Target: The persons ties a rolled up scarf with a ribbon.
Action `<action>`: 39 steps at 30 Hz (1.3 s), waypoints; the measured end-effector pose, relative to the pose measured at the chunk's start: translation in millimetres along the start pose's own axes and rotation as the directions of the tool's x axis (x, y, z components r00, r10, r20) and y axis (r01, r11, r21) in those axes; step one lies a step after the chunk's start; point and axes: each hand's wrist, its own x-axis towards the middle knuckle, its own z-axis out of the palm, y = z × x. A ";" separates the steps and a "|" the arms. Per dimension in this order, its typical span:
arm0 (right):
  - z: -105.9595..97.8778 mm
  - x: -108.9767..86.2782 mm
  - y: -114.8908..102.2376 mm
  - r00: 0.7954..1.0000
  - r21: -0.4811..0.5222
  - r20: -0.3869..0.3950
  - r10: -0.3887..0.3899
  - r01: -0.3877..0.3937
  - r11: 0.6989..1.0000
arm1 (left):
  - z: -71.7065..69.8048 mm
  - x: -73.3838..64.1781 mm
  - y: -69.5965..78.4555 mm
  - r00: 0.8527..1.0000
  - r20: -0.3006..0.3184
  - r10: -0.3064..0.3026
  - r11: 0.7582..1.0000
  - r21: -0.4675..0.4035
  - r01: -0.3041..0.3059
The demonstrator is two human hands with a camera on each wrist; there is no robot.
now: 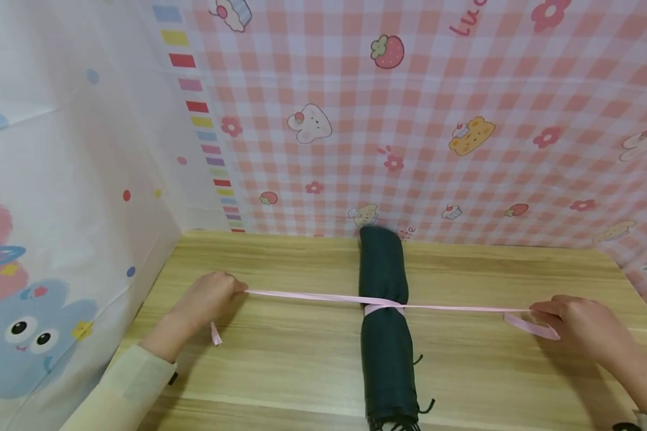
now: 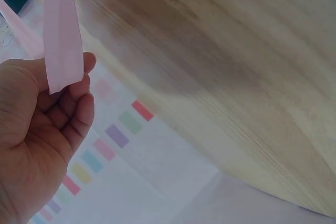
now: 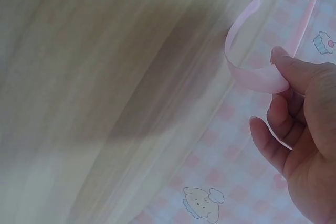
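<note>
Pinched the pink ribbon point(image 1: 313, 296) in both left hand point(image 1: 210, 299) and right hand point(image 1: 587, 326), pulled taut across the dark green roll point(image 1: 385, 353), looped round its middle on the wooden table point(image 1: 280, 365). Probably risked twisting the roll through uneven pulling, or slackening the loop through a slipping end. Could not tell knot from plain crossing, nor see the roll's underside or cut-off near end

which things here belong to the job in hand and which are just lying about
In the job:
dark green fringed cloth roll
pink ribbon around it
left hand, right hand, both pinching ribbon

Surroundings:
wood-grain table
pink checked backdrop
white cartoon-print cloth
</note>
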 end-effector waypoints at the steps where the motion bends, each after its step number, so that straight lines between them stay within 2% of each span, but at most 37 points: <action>1: -0.2 0.3 0.5 1.000 -0.005 0.001 0.003 -0.003 1.000 | 0.1 -0.1 -0.4 1.000 0.002 -0.003 1.000 -0.002 0.003; 9: 2.7 -2.6 5.4 0.998 -0.001 0.050 0.037 -0.037 0.999 | 1.1 0.5 -2.9 1.000 0.012 -0.025 1.000 0.005 0.025; 16: 10.9 -4.6 8.9 0.992 0.009 0.114 0.055 -0.056 0.998 | 2.8 1.4 -2.2 1.000 0.025 0.015 0.999 0.047 -0.016; 20: 13.2 -6.8 8.5 0.989 0.017 0.140 0.054 -0.057 0.998 | 4.1 0.8 -1.4 1.000 0.028 0.005 1.000 0.018 -0.005; 25: 15.1 -9.5 5.3 0.990 0.065 0.115 0.080 -0.088 0.994 | 4.6 1.0 1.8 1.000 0.028 0.002 1.000 0.011 -0.002; 28: 16.7 -9.4 4.0 0.993 0.068 0.082 0.083 -0.089 0.994 | 3.8 1.9 5.5 1.000 0.020 0.024 0.999 0.029 -0.024; 34: 19.3 -7.3 1.3 0.999 0.082 0.016 0.048 -0.050 0.995 | 7.8 4.4 12.0 0.999 0.006 0.034 0.998 0.049 -0.034; 37: 16.1 -5.7 -1.3 0.997 0.099 0.042 0.065 -0.068 0.993 | 9.1 6.0 15.3 1.000 0.007 0.017 0.999 0.051 -0.018; 39: 12.4 -4.1 -2.8 0.991 0.108 0.093 0.098 -0.108 0.988 | 8.9 7.1 17.3 1.000 0.029 -0.012 0.999 0.038 0.011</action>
